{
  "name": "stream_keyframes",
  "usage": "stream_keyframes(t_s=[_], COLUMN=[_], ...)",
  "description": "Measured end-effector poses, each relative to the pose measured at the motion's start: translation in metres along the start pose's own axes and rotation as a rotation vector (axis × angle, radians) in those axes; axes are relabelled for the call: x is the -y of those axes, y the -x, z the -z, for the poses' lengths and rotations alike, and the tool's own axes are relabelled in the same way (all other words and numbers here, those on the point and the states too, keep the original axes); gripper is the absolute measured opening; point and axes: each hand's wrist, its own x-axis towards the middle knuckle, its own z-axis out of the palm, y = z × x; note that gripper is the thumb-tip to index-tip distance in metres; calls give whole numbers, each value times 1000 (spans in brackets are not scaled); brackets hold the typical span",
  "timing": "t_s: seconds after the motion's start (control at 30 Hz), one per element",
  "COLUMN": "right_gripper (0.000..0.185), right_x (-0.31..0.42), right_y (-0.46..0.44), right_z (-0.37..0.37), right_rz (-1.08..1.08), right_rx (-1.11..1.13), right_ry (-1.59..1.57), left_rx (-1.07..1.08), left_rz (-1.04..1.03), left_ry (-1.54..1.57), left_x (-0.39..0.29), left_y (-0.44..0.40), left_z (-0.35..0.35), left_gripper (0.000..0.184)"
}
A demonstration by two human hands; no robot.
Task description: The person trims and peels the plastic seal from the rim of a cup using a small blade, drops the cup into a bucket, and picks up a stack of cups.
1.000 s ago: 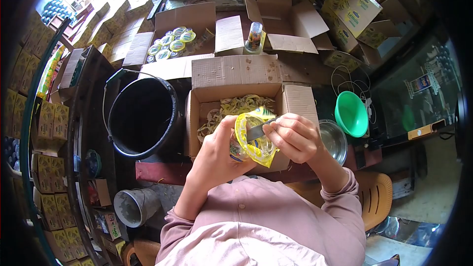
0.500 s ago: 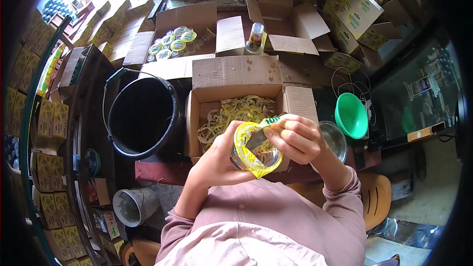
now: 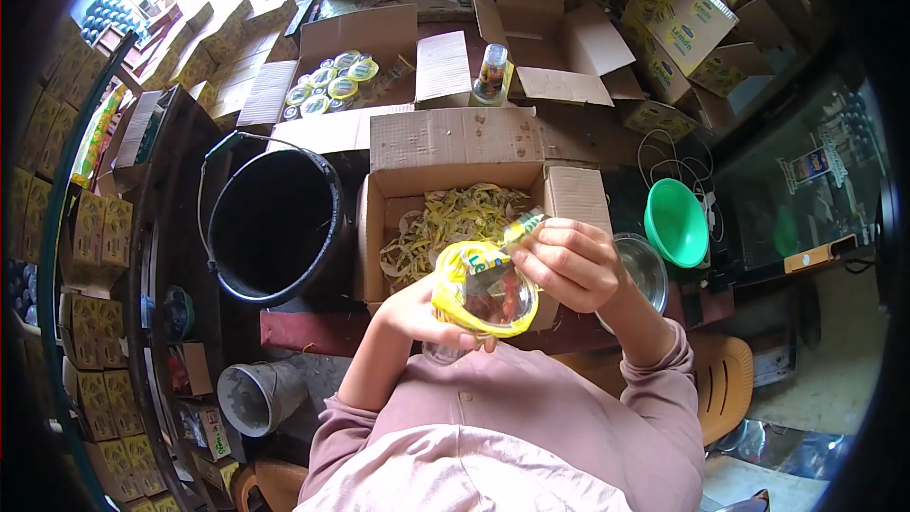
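Observation:
My left hand (image 3: 414, 316) is wrapped around a clear plastic cup (image 3: 500, 305), tilted so its mouth faces me. Yellow printed film (image 3: 453, 277) rings the cup's rim, partly loose from it. My right hand (image 3: 573, 264) pinches a strip of the same film (image 3: 520, 228) at the cup's upper right edge; the strip still joins the film on the rim. Below both hands, an open cardboard box (image 3: 455, 154) holds a heap of yellow film strips (image 3: 474, 204).
A black bucket (image 3: 220, 261) stands left of the box, a grey bucket (image 3: 248, 398) lower down. On the right are a green bowl (image 3: 675, 223) and a metal bowl (image 3: 645, 270). Behind, a carton (image 3: 360, 30) holds several lidded cups (image 3: 342, 87); stacked cups (image 3: 491, 71) stand beside it.
The cup has turned in my left hand and moved slightly left and down. My left fingers have shifted around it. The strip in my right hand has come up slightly, away from the rim.

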Motion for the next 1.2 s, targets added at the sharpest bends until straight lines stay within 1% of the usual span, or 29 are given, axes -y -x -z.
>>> stream_keyframes(t_s=[0.07,0.1,0.2,0.23,0.33,0.37,0.4,0.47,0.5,0.6,0.7,0.8,0.83,0.93,1.03,1.13,1.2], right_gripper=[21,21,20,19,18,19,19,20,20,20,19,17,16,13,12,11,14], right_x=[-2,-3,-2,-2,-3,-3,-3,-3,-3,-2,-1,-1,-1,0,-1,-2,-3], right_y=[-1,0,4,4,3,4,5,7,8,8,7,5,5,6,8,7,5], right_z=[0,0,4,6,9,9,8,7,6,6,7,6,6,6,4,4,3], right_rz=[-30,-31,-47,-44,-28,-37,-46,-61,-66,-68,-66,-56,-51,-28,-7,4,28], right_rx=[-2,-14,16,32,68,79,91,102,102,103,96,79,74,63,59,40,23], right_ry=[15,33,111,125,208,207,207,208,209,214,223,222,220,210,181,164,144], left_rx=[17,-97,-181,-162,-360,-366,-377,-400,-433,-446,-617,-579,-568,-477,-360,-238,-231], left_rz=[49,-42,-248,-286,-335,-301,-317,-351,-413,-464,-466,-438,-415,-419,-403,-439,-404], left_ry=[-99,-242,-495,-571,-706,-756,-791,-861,-883,-973,-1296,-1304,-1300,-1297,-1202,-1030,-900], left_x=[-1,-2,-11,-18,-8,-10,-8,-2,5,7,4,5,3,-1,2,2,2], left_y=[-3,-5,-11,-15,-10,-8,-7,-5,-5,-10,-17,-18,-18,-17,-14,-16,-16], left_z=[9,8,6,6,10,10,10,11,11,12,-8,-6,-7,-6,4,4,2], left_gripper=[55,60,66,71,74,72,71,69,67,69,70,72,67,65,60,56,52])
